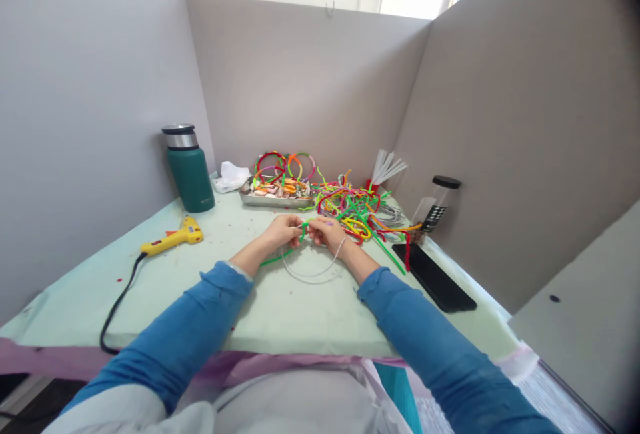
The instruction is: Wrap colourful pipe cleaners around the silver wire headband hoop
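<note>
A thin white hoop (311, 281) hangs below my two hands, just above the table. At its top, between the hands, a green pipe cleaner (303, 232) is wrapped around it. The pipe cleaner's loose tail (276, 260) trails to the left under my left wrist. My left hand (284, 232) is closed, pinching the green pipe cleaner against the hoop. Close beside it, my right hand (326, 231) is closed on the hoop near the wrapped part. The fingers partly hide the exact grip points.
Behind my hands lie a metal tray (275, 203) of small pieces, colourful wrapped hoops (271, 154) and a pipe cleaner pile (350, 204). A yellow glue gun (173, 239) and green bottle (190, 177) stand left; a black phone (435, 279) and clear jar (440, 204) are right.
</note>
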`<state>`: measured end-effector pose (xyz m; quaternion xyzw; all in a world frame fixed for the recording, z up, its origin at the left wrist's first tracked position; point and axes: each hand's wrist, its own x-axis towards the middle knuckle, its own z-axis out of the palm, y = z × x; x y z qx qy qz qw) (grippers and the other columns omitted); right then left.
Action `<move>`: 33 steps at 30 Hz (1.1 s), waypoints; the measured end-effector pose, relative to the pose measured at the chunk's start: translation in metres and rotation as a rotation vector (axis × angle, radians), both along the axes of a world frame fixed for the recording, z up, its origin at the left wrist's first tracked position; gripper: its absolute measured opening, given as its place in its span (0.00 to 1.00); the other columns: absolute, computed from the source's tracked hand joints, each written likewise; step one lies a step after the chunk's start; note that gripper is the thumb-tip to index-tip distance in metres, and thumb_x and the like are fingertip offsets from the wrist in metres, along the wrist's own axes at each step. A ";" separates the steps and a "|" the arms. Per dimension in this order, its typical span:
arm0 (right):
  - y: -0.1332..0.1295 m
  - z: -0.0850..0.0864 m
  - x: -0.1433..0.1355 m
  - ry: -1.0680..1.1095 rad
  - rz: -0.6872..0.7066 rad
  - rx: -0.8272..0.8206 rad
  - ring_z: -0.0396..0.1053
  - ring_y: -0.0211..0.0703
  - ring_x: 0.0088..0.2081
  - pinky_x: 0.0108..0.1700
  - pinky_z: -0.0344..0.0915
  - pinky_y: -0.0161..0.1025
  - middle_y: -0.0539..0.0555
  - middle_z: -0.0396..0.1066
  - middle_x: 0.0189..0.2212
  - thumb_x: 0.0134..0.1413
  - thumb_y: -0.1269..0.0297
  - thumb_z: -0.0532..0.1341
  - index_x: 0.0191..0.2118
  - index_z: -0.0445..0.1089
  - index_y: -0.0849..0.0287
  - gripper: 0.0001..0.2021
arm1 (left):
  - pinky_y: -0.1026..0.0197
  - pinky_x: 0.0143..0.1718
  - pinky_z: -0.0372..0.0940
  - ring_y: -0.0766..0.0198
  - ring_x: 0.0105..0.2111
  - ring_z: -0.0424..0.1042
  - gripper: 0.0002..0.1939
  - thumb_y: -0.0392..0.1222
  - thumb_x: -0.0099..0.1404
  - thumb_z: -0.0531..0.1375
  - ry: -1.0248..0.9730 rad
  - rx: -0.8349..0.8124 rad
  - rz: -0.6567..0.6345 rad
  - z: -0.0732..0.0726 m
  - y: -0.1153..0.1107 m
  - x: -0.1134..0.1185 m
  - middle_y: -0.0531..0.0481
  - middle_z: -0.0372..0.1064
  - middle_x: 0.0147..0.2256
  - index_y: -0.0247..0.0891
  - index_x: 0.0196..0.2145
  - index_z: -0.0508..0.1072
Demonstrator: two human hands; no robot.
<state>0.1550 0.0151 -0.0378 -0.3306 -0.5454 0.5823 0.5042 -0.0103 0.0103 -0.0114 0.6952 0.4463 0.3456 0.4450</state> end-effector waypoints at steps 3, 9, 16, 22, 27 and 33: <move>0.000 0.001 0.000 0.000 0.001 -0.001 0.60 0.31 0.15 0.16 0.53 0.31 0.50 0.67 0.16 0.39 0.56 0.67 0.22 0.69 0.62 0.13 | 0.69 0.20 0.56 0.71 0.14 0.61 0.05 0.36 0.54 0.59 0.140 0.180 0.060 -0.003 0.002 0.000 0.58 0.63 0.15 0.34 0.30 0.72; 0.001 0.000 0.000 0.013 0.003 -0.008 0.59 0.31 0.14 0.16 0.52 0.30 0.50 0.68 0.16 0.38 0.56 0.68 0.22 0.68 0.62 0.14 | 0.69 0.23 0.53 0.70 0.20 0.62 0.07 0.40 0.55 0.60 0.304 0.454 0.102 0.000 0.000 0.000 0.55 0.68 0.21 0.35 0.30 0.75; 0.001 0.001 0.001 0.019 0.001 -0.011 0.59 0.31 0.14 0.15 0.51 0.31 0.49 0.67 0.16 0.40 0.56 0.67 0.22 0.68 0.61 0.14 | 0.67 0.29 0.54 0.68 0.24 0.63 0.08 0.38 0.57 0.59 0.412 0.638 0.117 0.001 -0.001 -0.001 0.51 0.73 0.28 0.35 0.34 0.77; 0.004 -0.001 0.002 0.019 0.000 -0.009 0.59 0.31 0.14 0.16 0.51 0.31 0.49 0.67 0.16 0.39 0.55 0.67 0.22 0.68 0.61 0.14 | 0.66 0.30 0.54 0.68 0.24 0.64 0.09 0.37 0.59 0.57 0.407 0.652 0.120 -0.001 0.001 -0.001 0.50 0.73 0.26 0.36 0.34 0.77; 0.005 -0.002 0.001 0.016 0.002 -0.010 0.59 0.31 0.14 0.17 0.52 0.32 0.49 0.68 0.17 0.40 0.56 0.67 0.23 0.69 0.61 0.13 | 0.66 0.30 0.55 0.66 0.26 0.67 0.10 0.38 0.61 0.55 0.387 0.634 0.097 -0.001 0.002 0.000 0.48 0.74 0.27 0.35 0.33 0.77; 0.004 -0.003 0.001 0.031 0.001 0.000 0.60 0.31 0.15 0.16 0.53 0.31 0.49 0.67 0.16 0.40 0.56 0.67 0.22 0.69 0.62 0.13 | 0.66 0.30 0.57 0.66 0.26 0.67 0.13 0.42 0.62 0.54 0.350 0.557 0.105 -0.001 0.002 -0.001 0.48 0.74 0.26 0.34 0.29 0.76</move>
